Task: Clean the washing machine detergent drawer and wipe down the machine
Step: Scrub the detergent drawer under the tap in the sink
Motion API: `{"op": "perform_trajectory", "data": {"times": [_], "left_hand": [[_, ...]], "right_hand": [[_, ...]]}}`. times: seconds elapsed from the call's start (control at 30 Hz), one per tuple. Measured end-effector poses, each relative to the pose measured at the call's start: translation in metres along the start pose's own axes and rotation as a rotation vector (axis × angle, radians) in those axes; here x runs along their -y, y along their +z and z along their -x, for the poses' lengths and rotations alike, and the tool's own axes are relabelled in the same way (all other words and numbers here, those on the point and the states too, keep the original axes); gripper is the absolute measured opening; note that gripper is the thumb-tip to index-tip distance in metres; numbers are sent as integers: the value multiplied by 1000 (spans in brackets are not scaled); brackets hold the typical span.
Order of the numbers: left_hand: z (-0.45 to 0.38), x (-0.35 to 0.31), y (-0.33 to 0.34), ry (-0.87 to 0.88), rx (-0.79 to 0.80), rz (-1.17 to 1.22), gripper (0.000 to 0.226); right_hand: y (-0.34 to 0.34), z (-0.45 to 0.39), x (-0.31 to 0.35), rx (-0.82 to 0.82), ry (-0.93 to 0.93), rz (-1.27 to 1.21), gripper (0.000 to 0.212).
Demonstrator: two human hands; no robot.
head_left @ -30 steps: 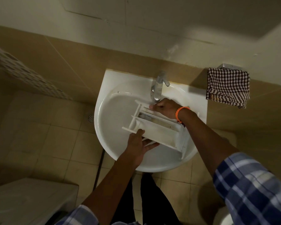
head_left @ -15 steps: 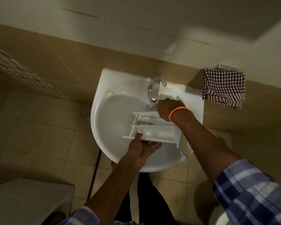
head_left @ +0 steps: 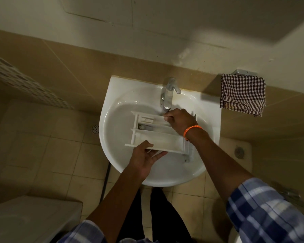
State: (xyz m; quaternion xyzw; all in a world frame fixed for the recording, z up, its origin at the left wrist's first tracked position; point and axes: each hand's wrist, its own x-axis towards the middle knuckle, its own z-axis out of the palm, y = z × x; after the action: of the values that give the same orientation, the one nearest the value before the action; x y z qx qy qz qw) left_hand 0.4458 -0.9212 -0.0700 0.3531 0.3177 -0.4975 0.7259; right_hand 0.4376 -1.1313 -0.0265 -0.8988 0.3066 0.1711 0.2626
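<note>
Tiled bathroom, sink [head_left: 112, 95], both hands gripping detergent drawer [head_left: 161, 140], no legible writing

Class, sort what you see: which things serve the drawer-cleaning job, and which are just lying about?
In use: detergent drawer, left hand, right hand, sink, tap.
Lying about: checked cloth, floor drain.

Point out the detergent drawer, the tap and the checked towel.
detergent drawer [head_left: 162, 138]: head view, on its large near compartment.
tap [head_left: 168, 95]: head view, on the chrome spout.
checked towel [head_left: 242, 95]: head view, on the middle of the hanging cloth.
</note>
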Motion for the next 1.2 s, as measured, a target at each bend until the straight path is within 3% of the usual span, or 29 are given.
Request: {"op": "perform_trajectory", "data": {"times": [0.13,0.23,0.37,0.47,0.6,0.67,0.8,0.87,1.07,1.2], "left_hand": [[-6,-2,3,-6,-46,-20,52],[-6,-6,5,0,-48,-50,49],[-10,-11,7,-11,-28,-85,33],[-11,-12,12,-41,-16,-175,24],[-13,-14,7,-1,-26,-190,25],[-16,-18,-2,21,-24,-109,26],[-19,-20,-6,42,-38,-64,38],[-18,-18,-1,48,-38,-102,33],[-21,-20,1,68,-17,-217,19],[-21,-22,-2,81,-40,-195,26]], "right_hand": [[23,21,16,-366,20,152,26],[43,39,25,-505,84,159,35],[63,53,29,-474,135,287,22],[66,47,40,-414,178,285,29],[75,40,44,-340,-151,181,43],[71,40,33,-379,-238,160,41],[66,40,19,-507,-62,132,27],[67,35,23,-496,32,125,27],[70,36,37,-414,-215,118,39],[58,36,21,-481,71,204,24]]}}
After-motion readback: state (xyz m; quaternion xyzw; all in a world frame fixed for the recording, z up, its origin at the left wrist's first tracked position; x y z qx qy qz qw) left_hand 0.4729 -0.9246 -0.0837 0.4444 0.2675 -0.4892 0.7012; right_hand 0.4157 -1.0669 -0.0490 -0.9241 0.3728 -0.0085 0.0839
